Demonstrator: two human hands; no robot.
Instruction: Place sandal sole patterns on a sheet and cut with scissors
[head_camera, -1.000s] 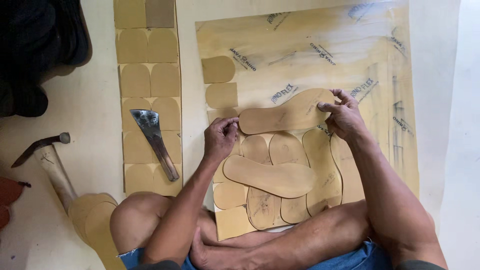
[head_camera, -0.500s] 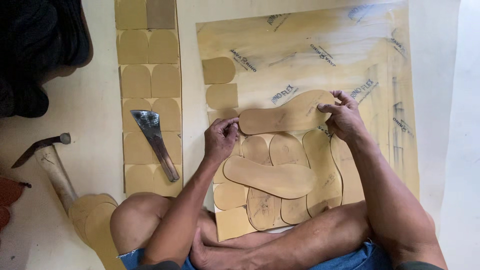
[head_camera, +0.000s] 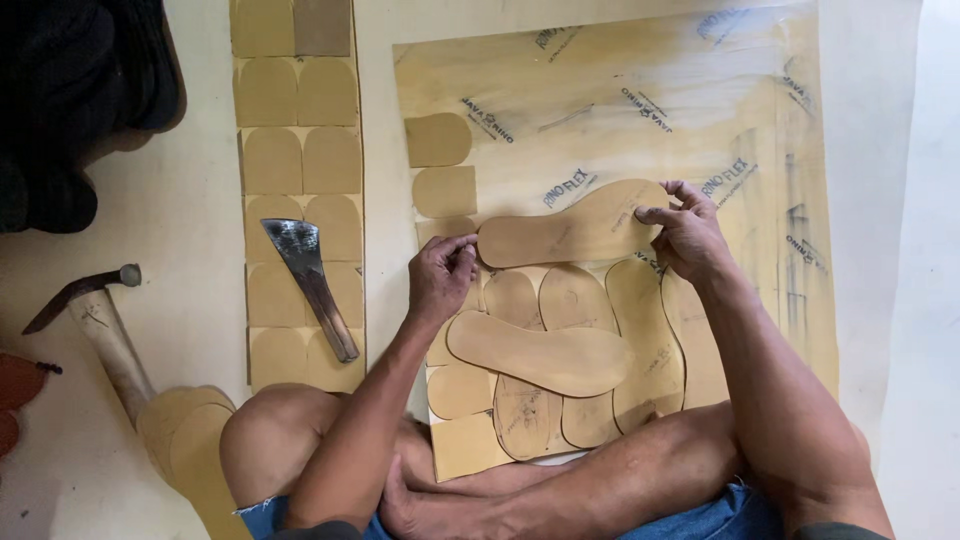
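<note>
— Item held?
— I log one tan sole template (head_camera: 575, 225), flat on the yellow sheet (head_camera: 620, 100). Left hand (head_camera: 440, 275) pinches its heel end, right hand (head_camera: 690, 235) its toe end.
— Nearby?
— Knife (head_camera: 310, 285), hammer (head_camera: 90, 320).

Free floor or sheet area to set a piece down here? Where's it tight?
Free: upper right of the tan sheet, above the sole template that the left hand and right hand hold; pale floor between the hammer and the heel-piece strip. Crowded: cut outlines and loose sole by the knees; knife lies on the strip.
</note>
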